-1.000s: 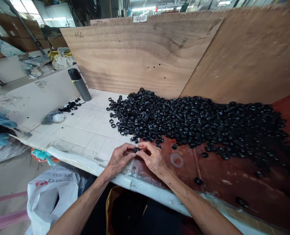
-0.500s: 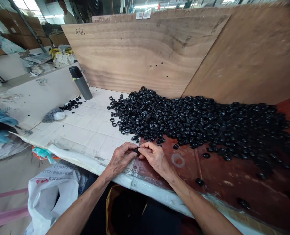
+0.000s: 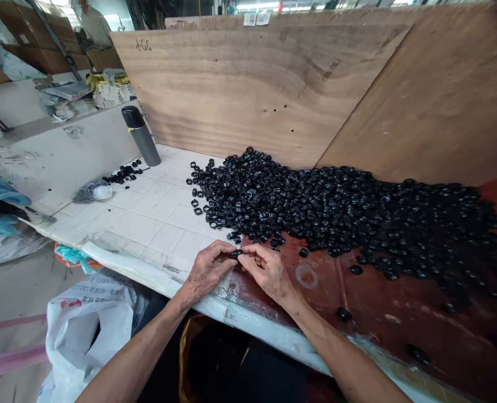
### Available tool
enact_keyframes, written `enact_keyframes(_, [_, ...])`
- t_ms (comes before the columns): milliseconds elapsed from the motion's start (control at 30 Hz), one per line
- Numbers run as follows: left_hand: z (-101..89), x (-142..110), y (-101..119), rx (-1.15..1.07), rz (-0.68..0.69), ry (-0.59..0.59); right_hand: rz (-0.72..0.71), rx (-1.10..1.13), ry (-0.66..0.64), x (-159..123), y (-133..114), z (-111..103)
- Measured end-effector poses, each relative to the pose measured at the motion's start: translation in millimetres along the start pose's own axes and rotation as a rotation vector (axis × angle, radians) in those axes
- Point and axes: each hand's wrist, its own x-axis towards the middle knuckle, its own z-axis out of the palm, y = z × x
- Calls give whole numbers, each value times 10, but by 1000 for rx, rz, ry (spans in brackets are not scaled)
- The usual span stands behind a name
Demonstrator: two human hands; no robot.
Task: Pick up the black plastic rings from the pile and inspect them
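Between the fingertips of both hands is a small black ring-like part, partly covered by the fingers. My left hand is closed on it from the left, thumb below and fingers above. From the right, my right hand pinches the same part. Just beyond the fingers spreads a long heap of similar black ring-like parts. A few loose ones lie right behind the fingertips, and a loose black part rests to the right of my right forearm.
A grey bottle stands at the back left, near a small black pile and a plastic bag. Wooden boards wall off the back. A white sack sits below the table edge; a person is far behind.
Both hands stay together at the same spot, the fingers shifting slightly around the black part. The view has tilted a little, and a person has come into sight in the background.
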Motion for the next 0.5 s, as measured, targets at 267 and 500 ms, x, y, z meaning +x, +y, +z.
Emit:
enact_keyframes(267, [-13,-4,-3,157,95,-20,-32,-64,9,17,36,-13])
enact_keyframes(500, [-11,14,-2,-152,-169,-98,-351,-179,-14,27,47,-59])
